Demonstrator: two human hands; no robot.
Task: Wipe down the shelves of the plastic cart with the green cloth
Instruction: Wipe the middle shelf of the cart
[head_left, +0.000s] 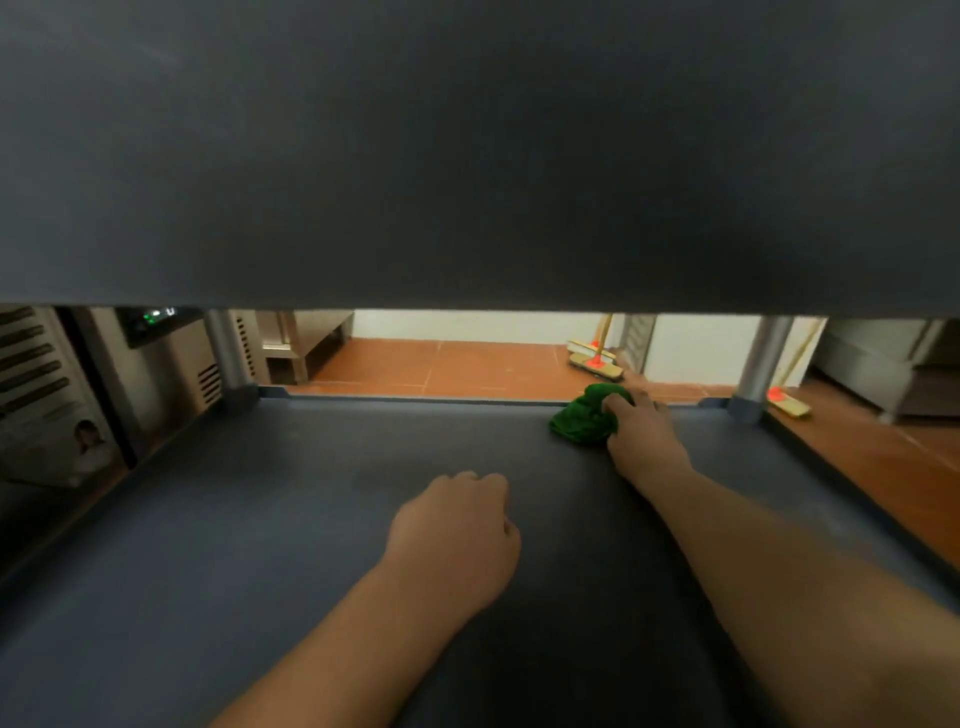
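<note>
I look in between two dark grey shelves of the plastic cart. The lower shelf (270, 530) fills the bottom half of the view, and the underside of the upper shelf (467, 156) fills the top. My right hand (641, 436) reaches to the far right part of the lower shelf and presses a bunched green cloth (584, 418) onto it, close to the far rim. My left hand (457, 535) rests on the middle of the shelf in a loose fist, holding nothing.
Two grey metal posts (228, 348) (761, 358) stand at the far corners of the shelf. Steel kitchen appliances (104, 374) sit close on the left. Beyond the cart lies an orange tiled floor (467, 364) with brooms (595, 364) against a white wall.
</note>
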